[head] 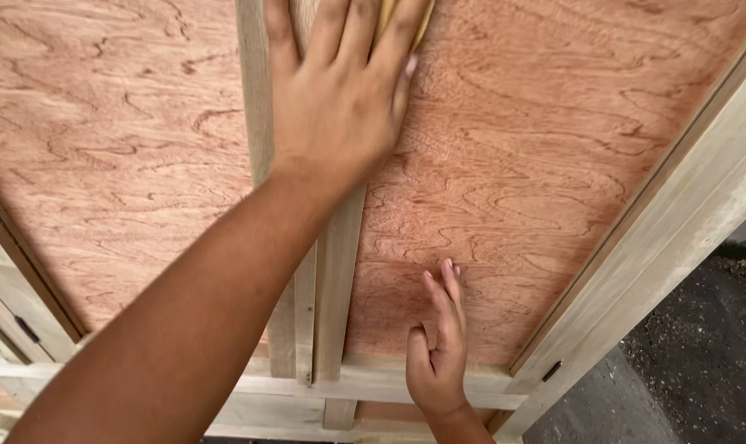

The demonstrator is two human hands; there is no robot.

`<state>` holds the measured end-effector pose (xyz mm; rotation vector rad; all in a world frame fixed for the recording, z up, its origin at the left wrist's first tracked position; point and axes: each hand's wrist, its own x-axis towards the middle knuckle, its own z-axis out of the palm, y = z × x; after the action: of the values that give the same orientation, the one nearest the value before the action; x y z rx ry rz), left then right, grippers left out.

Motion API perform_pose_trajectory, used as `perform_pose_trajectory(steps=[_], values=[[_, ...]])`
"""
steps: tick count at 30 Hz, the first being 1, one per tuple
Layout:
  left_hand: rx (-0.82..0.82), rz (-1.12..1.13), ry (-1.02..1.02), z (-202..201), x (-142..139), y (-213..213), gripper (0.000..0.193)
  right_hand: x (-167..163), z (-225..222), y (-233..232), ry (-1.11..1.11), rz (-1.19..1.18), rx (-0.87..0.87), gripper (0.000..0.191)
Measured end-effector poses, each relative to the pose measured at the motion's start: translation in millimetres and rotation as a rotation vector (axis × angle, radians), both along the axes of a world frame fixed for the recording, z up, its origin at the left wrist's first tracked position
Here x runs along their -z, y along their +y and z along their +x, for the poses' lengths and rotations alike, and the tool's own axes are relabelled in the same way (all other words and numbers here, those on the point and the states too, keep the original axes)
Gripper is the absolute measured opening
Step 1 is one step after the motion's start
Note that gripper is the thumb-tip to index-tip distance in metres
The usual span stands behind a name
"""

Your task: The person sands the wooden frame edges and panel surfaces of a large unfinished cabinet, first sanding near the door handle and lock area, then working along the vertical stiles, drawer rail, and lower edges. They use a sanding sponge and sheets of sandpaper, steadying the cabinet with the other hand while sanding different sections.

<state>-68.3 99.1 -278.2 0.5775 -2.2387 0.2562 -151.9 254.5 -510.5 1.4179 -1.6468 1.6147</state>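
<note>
My left hand [340, 99] reaches up along my outstretched forearm and presses flat on a small yellow sanding piece [387, 10], mostly hidden under the fingers at the top edge. It lies where the pale upright wooden strip [340, 279] meets the reddish plywood panel [537, 164]. My right hand [438, 353] rests low on the right plywood panel, fingers straight and close together, holding nothing.
A pale wooden frame [677, 247] borders the panels on the right, and a cross rail [373, 382] runs along the bottom. Small dark hinges [551, 372] sit on the frame. Dark gravelly ground [702, 353] shows at the lower right.
</note>
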Motion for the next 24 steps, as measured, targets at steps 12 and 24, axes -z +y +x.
perform_pose_trajectory(steps=[12,24], values=[[0.117,-0.595,-0.612,42,292,1,0.066,56,12,13,0.054,0.341,0.237,0.072],[0.024,-0.095,0.046,15,28,-5,0.053,69,3,-5,0.149,0.451,0.346,0.083]])
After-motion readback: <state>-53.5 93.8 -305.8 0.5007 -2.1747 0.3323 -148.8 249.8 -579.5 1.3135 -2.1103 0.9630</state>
